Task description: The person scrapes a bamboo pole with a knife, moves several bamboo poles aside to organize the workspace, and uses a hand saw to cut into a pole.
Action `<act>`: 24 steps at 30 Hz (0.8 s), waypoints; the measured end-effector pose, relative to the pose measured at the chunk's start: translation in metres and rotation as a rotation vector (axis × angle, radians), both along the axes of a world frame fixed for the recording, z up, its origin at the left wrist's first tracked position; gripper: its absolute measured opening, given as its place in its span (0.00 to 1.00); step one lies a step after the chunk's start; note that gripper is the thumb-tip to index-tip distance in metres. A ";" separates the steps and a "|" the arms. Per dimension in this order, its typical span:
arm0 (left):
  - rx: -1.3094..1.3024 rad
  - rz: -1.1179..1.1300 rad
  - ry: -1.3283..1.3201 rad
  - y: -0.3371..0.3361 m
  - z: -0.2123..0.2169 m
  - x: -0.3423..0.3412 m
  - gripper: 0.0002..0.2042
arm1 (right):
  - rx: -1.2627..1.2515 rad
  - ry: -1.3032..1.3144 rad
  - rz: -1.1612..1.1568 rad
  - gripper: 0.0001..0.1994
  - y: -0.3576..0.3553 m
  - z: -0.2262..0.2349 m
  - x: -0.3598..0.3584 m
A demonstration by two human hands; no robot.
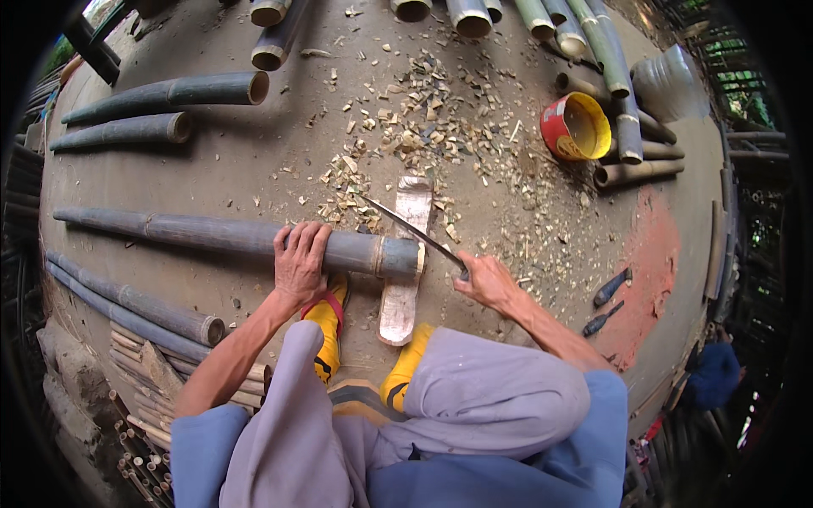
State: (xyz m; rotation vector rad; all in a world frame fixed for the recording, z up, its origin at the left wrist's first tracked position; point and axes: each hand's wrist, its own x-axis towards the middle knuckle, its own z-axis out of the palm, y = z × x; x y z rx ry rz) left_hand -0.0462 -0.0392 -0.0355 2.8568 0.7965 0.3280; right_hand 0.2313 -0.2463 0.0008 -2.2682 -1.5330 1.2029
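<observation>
knees in grey trousers, yellow shoes [326,326] planted either side of a wooden block [405,279]. left hand [300,258] clamped over the bamboo pole [237,235], pressing it down on the block. pole's long axis ran left to right across the person, cut end [418,260] just beside the right hand [484,279]. right hand clenched on the handle of a long knife [415,229], blade angled up and leftward over the pole's cut end. further: wood chips [415,127] scattered on the floor [254,161]; red-and-yellow bucket [576,127]; loose bamboo lengths [169,89] at the far edge.
</observation>
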 end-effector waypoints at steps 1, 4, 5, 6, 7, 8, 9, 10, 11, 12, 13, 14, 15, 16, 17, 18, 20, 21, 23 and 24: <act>-0.111 -0.009 0.149 0.017 0.006 0.009 0.29 | 0.022 0.032 0.019 0.15 0.003 0.003 0.004; -0.352 -0.052 0.482 0.044 0.008 0.011 0.33 | 0.493 0.007 -0.115 0.15 0.009 0.019 -0.020; -0.296 -0.054 0.414 0.038 0.005 0.008 0.33 | 0.645 0.031 -0.181 0.16 0.007 0.027 -0.029; -0.241 -0.057 0.346 0.034 0.003 0.006 0.34 | 0.621 0.012 -0.135 0.18 0.003 0.029 -0.029; -0.184 -0.059 0.279 0.030 0.001 0.002 0.34 | 0.446 -0.059 -0.057 0.19 -0.001 0.018 -0.024; -0.155 -0.052 0.210 0.025 0.001 0.004 0.35 | 0.261 -0.140 0.007 0.19 -0.011 -0.001 -0.019; -0.135 -0.050 0.189 0.023 -0.001 0.002 0.36 | 0.084 -0.219 0.081 0.20 -0.010 -0.009 -0.013; -0.116 -0.048 0.168 0.020 -0.005 -0.001 0.37 | 0.102 -0.196 0.099 0.21 -0.014 -0.013 -0.009; -0.086 -0.027 0.152 0.021 -0.009 -0.002 0.38 | 0.183 -0.150 0.065 0.20 -0.006 -0.011 -0.005; -0.076 -0.017 0.140 0.016 -0.009 -0.007 0.37 | 0.232 -0.088 0.026 0.20 -0.008 0.000 -0.011; -0.065 -0.006 0.129 0.012 -0.009 -0.011 0.37 | 0.280 -0.025 -0.014 0.19 -0.010 0.012 -0.018; -0.037 -0.002 0.099 0.014 -0.008 -0.007 0.37 | 0.507 -0.004 -0.052 0.17 -0.009 0.025 -0.025; -0.036 0.004 0.093 0.014 -0.009 -0.005 0.36 | 0.560 -0.018 -0.046 0.16 -0.010 0.022 -0.023; -0.035 0.011 0.087 0.014 -0.010 -0.003 0.35 | 0.613 -0.030 -0.039 0.15 -0.011 0.014 -0.021; -0.034 0.003 0.081 0.015 -0.009 -0.001 0.34 | 0.664 -0.049 -0.046 0.15 -0.015 0.006 -0.022; -0.020 -0.003 0.062 0.016 -0.011 -0.001 0.33 | 0.351 -0.212 0.046 0.14 -0.011 -0.002 -0.015; -0.001 -0.007 0.034 0.012 -0.016 -0.004 0.32 | 0.144 -0.146 0.043 0.13 -0.012 0.001 -0.010; 0.029 0.006 0.010 0.012 -0.017 -0.006 0.31 | 0.036 -0.107 0.046 0.13 -0.009 0.006 -0.009; 0.076 0.039 -0.037 0.008 -0.020 -0.009 0.30 | 0.321 -0.036 -0.032 0.15 -0.004 0.024 -0.017; 0.091 0.046 -0.046 0.008 -0.022 -0.008 0.29 | 0.460 -0.013 -0.059 0.15 0.000 0.036 -0.024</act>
